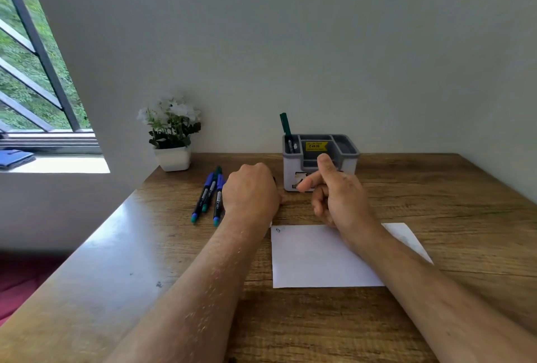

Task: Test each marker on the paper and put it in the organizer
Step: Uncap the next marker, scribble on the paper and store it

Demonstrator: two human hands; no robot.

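Observation:
Three markers lie side by side on the wooden desk: two blue-capped ones (203,197) (218,198) and a green-capped one (211,188) between them. My left hand (250,191) is curled into a fist just right of them, and a dark marker end (273,179) pokes out on its right side. My right hand (334,194) hovers in front of the organizer (351,162) with thumb up, index finger stretched left and nothing in it. One green marker (285,125) stands in the organizer's left slot. The white paper (316,258) lies under my right wrist and carries a small pen mark (278,230).
A white pot of white flowers (173,141) stands at the back left of the desk by the wall. A window with bars (35,51) is at the far left, with a blue cloth (14,157) on its sill. The desk's left edge runs diagonally.

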